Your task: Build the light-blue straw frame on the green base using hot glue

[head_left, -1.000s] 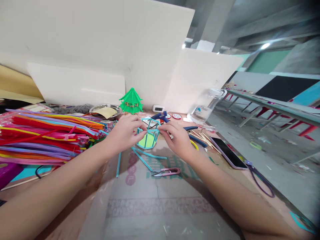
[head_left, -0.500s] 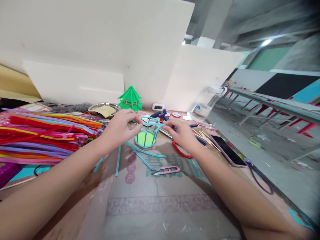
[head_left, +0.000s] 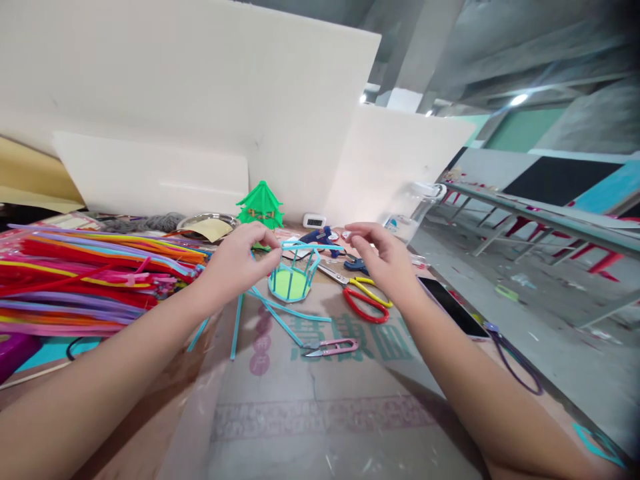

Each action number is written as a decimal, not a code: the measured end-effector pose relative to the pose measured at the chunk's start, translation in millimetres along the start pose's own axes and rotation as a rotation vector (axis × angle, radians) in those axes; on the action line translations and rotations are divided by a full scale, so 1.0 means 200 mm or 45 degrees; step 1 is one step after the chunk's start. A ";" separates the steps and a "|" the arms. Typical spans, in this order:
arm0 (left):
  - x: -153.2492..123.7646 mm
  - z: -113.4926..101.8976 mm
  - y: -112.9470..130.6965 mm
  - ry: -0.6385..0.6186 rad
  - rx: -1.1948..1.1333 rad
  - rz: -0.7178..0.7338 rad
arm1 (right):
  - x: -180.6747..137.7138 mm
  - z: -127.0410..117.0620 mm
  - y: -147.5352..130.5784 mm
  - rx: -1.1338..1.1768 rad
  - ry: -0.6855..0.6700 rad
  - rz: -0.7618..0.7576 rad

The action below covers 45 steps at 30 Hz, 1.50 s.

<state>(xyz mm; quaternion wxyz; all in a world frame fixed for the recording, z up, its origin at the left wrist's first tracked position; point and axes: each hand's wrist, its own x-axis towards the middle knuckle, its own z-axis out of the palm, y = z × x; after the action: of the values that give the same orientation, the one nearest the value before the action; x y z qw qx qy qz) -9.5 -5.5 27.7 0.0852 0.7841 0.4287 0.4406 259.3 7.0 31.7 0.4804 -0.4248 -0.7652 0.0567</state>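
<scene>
My left hand (head_left: pixel 245 259) is closed in a pinch at the left end of a light-blue pipe cleaner (head_left: pixel 327 247). That pipe cleaner lies across the top of a small cage-like basket (head_left: pixel 291 300) with blue pipe-cleaner bars and a yellow-green round base. My right hand (head_left: pixel 385 257) is off to the right with thumb and fingers apart, holding nothing, a short way from the pipe cleaner's free end. Cut blue pipe cleaners (head_left: pixel 283 320) lie in front of the basket, with pink thread snips (head_left: pixel 334 347) beside them.
Bundled coloured pipe cleaners (head_left: pixel 100 273) cover the left side. A green pipe-cleaner roof shape (head_left: pixel 261 203), a small timer (head_left: pixel 315 221) and a blue glue gun (head_left: pixel 319 236) stand behind. Red-and-yellow scissors (head_left: pixel 367 310), a phone (head_left: pixel 453 307) and a clear jug (head_left: pixel 407 213) are to the right.
My right hand has let go of the pipe cleaner and moved right, its fingers opening. The scissors show more fully. My left hand stays at the pipe cleaner's other end.
</scene>
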 end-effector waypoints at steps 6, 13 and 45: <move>-0.01 0.03 0.00 -0.058 0.026 0.075 | -0.05 0.02 -0.12 -0.108 -0.026 -0.298; -0.03 0.06 0.05 -0.057 0.034 0.222 | -0.07 0.08 -0.08 -0.117 -0.238 -0.419; -0.02 0.12 -0.07 -0.158 0.187 0.288 | -0.11 0.22 0.00 -0.390 -0.229 -0.517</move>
<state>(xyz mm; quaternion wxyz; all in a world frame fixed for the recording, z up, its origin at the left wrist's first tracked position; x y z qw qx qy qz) -1.3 5.8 3.3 0.0035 0.8572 0.3626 0.3656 228.6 7.1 -6.9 0.3423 -0.3235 -0.8740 -0.1199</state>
